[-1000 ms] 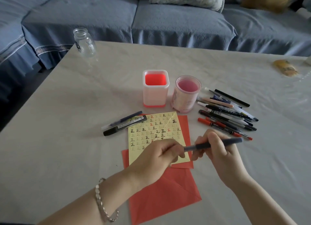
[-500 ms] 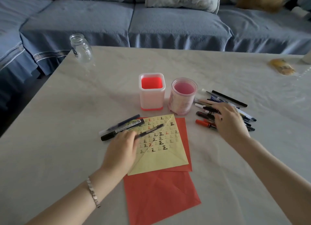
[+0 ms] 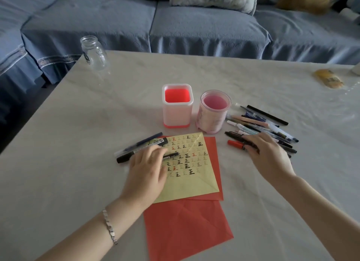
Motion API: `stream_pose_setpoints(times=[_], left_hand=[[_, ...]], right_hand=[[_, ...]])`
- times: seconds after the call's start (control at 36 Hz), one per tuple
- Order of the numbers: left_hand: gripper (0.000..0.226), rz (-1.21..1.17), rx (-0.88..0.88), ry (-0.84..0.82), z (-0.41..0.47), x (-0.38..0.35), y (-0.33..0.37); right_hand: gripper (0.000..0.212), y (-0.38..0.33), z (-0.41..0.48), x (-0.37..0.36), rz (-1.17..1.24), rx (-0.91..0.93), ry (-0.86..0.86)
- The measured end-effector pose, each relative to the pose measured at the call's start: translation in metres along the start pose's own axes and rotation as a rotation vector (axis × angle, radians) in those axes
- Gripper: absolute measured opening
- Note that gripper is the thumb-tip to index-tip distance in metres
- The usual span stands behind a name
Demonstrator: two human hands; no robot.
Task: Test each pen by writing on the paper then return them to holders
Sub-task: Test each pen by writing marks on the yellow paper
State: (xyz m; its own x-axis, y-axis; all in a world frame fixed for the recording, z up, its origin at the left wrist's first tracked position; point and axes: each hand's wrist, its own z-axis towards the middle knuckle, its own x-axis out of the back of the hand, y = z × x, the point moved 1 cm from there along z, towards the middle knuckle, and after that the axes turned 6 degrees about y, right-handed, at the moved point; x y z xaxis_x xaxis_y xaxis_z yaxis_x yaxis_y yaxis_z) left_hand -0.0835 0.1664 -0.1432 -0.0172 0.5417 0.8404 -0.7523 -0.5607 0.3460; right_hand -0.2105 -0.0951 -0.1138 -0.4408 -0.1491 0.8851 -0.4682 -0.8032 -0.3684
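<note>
A yellow paper (image 3: 191,179) covered with small written marks lies on red paper sheets (image 3: 185,227). My left hand (image 3: 146,171) is over the yellow paper's left edge and holds a dark pen (image 3: 171,155), whose tip points right. Beside it on the table lie a black marker (image 3: 124,158) and a dark blue pen (image 3: 150,139). Fingers of my right hand (image 3: 268,155) curl onto a black pen (image 3: 232,134) in the pen pile (image 3: 263,124). A red-capped marker (image 3: 234,143) lies just left of that hand. Behind the paper stand a square red holder (image 3: 177,114) and a round pink holder (image 3: 212,122), both without pens.
A clear glass jar (image 3: 93,53) stands near the table's far left corner. A yellow wrapped item (image 3: 329,81) lies at the far right. A blue sofa (image 3: 194,24) runs behind the table.
My right hand let go of the dark pen and moved right onto the pen pile. My left hand carried that pen left and down toward the two pens beside the paper.
</note>
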Motion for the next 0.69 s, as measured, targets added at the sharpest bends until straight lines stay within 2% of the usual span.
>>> stream_pose_setpoints(times=[0.14, 0.25, 0.31, 0.36, 0.42, 0.47, 0.5, 0.58, 0.64, 0.69], left_hand=[[0.043, -0.134, -0.240, -0.122, 0.011, 0.004, 0.042], [0.034, -0.052, -0.323, -0.183, 0.011, 0.000, 0.058], [0.029, -0.092, -0.301, -0.246, 0.010, 0.001, 0.060], [0.027, -0.205, -0.240, -0.303, 0.009, 0.004, 0.059], [0.021, -0.315, -0.152, -0.337, 0.005, 0.007, 0.057], [0.016, -0.431, -0.067, -0.328, 0.001, 0.010, 0.057], [0.014, -0.481, -0.034, -0.330, 0.001, 0.012, 0.058], [0.016, -0.578, 0.016, -0.339, 0.004, 0.018, 0.063], [0.016, -0.609, -0.013, -0.325, 0.006, 0.021, 0.067], [0.014, -0.635, -0.039, -0.330, 0.007, 0.021, 0.071]], right_hand=[[0.028, -0.038, -0.030, 0.009, 0.191, 0.264, -0.147], [0.019, -0.063, -0.045, 0.016, 0.241, 0.306, -0.257], [0.012, -0.070, -0.046, 0.018, 0.198, 0.254, -0.300], [0.007, -0.072, -0.043, 0.021, 0.302, 0.097, -0.375], [0.007, -0.073, -0.038, 0.026, 0.654, -0.144, -0.440], [0.010, -0.073, -0.033, 0.032, 1.003, -0.365, -0.417], [0.009, -0.075, -0.032, 0.034, 1.100, -0.430, -0.386], [0.006, -0.085, -0.034, 0.029, 1.055, -0.387, -0.387], [0.015, -0.095, -0.040, 0.019, 0.936, -0.329, -0.395], [0.027, -0.103, -0.045, 0.009, 0.930, -0.368, -0.335]])
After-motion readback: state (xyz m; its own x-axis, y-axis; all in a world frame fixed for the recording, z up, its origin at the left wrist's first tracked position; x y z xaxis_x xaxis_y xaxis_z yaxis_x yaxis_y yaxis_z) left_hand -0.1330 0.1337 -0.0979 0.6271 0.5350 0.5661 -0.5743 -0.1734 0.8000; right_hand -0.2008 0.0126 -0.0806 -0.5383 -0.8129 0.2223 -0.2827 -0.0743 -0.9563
